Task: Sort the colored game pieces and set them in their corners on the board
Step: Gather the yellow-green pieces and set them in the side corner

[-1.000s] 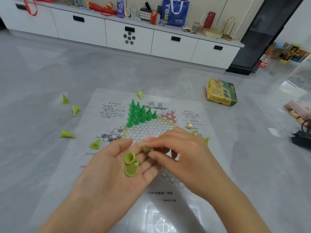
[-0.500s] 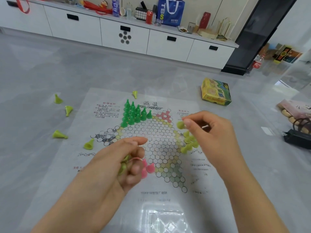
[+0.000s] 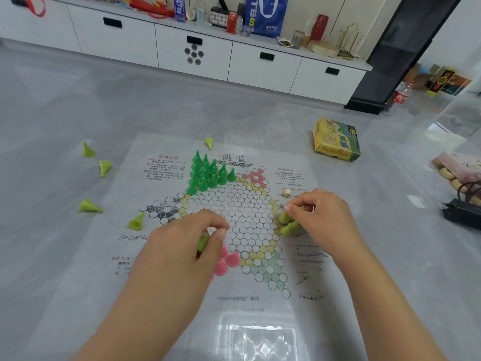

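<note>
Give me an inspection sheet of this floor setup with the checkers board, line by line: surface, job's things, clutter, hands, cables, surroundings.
Surface: grey glossy floor; paper board lies flat on it.
Job's things: dark green pieces stand packed in the far corner; pink pieces at the near-left corner, partly hidden by the left hand; lime pieces at the right corner; loose lime pieces lie on the floor to the left, one beyond the board.
Clutter: yellow game box; small pale bead on the board.
Hands: left hand holds lime pieces; right hand pinches one lime piece at the right corner.
Cables: black adapter at the right edge; cord unclear.
Surroundings: white cabinet with bottles, a can and a blue bag on top.
</note>
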`<action>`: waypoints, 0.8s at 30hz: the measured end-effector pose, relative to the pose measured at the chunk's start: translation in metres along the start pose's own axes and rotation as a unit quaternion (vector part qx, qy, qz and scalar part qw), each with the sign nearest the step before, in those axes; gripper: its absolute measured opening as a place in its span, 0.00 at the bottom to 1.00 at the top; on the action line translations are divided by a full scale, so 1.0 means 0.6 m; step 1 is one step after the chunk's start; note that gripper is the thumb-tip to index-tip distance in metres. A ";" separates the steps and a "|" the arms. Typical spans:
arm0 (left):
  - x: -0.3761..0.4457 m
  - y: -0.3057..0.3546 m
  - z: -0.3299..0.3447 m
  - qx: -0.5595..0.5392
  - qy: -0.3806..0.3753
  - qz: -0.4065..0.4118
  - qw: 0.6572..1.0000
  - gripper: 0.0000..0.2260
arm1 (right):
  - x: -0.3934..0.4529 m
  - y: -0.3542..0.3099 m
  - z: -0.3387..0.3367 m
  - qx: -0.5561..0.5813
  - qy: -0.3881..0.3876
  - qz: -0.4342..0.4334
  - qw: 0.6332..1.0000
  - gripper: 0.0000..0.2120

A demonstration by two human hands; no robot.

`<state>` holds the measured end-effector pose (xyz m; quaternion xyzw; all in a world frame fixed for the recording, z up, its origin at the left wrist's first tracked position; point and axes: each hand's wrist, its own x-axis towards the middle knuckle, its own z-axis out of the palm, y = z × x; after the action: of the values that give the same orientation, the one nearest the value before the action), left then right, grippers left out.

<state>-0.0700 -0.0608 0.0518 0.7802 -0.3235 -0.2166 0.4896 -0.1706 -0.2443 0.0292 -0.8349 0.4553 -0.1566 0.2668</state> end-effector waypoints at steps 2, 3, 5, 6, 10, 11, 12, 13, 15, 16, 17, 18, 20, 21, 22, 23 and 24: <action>0.001 -0.002 -0.001 0.015 0.005 0.003 1.000 0.07 | -0.001 0.000 0.002 -0.004 0.001 -0.001 1.000 0.06; 0.002 -0.004 -0.001 0.016 0.007 0.003 1.000 0.07 | -0.001 0.001 0.003 -0.008 0.001 -0.002 1.000 0.06; 0.002 -0.007 -0.001 0.011 0.007 -0.007 1.000 0.07 | -0.001 0.001 0.005 -0.010 0.000 -0.002 1.000 0.07; 0.002 -0.008 -0.001 0.006 0.007 -0.013 1.000 0.07 | -0.001 0.002 0.006 -0.010 0.000 -0.002 1.000 0.07; 0.003 -0.007 0.000 -0.066 0.007 -0.056 0.996 0.07 | -0.002 0.004 0.005 -0.010 0.000 -0.002 1.000 0.06; 0.004 -0.008 0.000 -0.080 0.003 -0.065 0.995 0.07 | -0.003 0.004 0.005 -0.011 0.000 -0.005 1.000 0.06; 0.005 -0.008 0.000 -0.092 -0.002 -0.073 0.993 0.08 | -0.004 0.005 0.005 -0.013 -0.001 -0.007 1.000 0.06; 0.005 -0.009 0.000 -0.102 -0.006 -0.079 0.992 0.08 | -0.004 0.007 0.005 -0.014 -0.002 -0.008 1.000 0.06; 0.005 -0.008 0.000 -0.123 -0.014 -0.087 0.989 0.08 | -0.005 0.008 0.004 -0.017 -0.005 -0.009 1.000 0.06; 0.005 -0.008 -0.001 -0.132 -0.017 -0.091 0.987 0.08 | -0.006 0.007 0.003 -0.022 -0.008 -0.013 1.000 0.06; 0.005 -0.008 -0.001 -0.140 -0.019 -0.094 0.985 0.08 | -0.007 0.007 0.003 -0.028 -0.010 -0.018 0.999 0.06; 0.005 -0.007 -0.002 -0.147 -0.022 -0.097 0.984 0.08 | -0.007 0.007 0.002 -0.033 -0.012 -0.023 0.999 0.06; 0.003 -0.008 -0.004 -0.153 -0.025 -0.098 0.983 0.09 | -0.008 0.006 0.001 -0.032 -0.013 -0.032 0.999 0.06; 0.004 -0.007 -0.004 -0.155 -0.024 -0.097 0.983 0.09 | -0.009 0.006 0.000 -0.023 -0.009 -0.035 0.999 0.06; 0.004 -0.006 -0.005 -0.157 -0.023 -0.097 0.983 0.09 | -0.010 0.004 -0.003 -0.009 0.002 -0.038 0.999 0.06; 0.005 -0.005 -0.005 -0.158 -0.021 -0.098 0.982 0.10 | -0.013 0.000 -0.006 0.010 0.017 -0.041 0.999 0.06; 0.005 -0.003 -0.005 -0.158 -0.021 -0.101 0.982 0.11 | -0.017 -0.009 -0.010 0.040 0.033 -0.049 0.997 0.06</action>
<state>-0.0654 -0.0607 0.0513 0.7169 -0.2145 -0.3295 0.5757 -0.1756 -0.2349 0.0368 -0.8393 0.4158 -0.2148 0.2767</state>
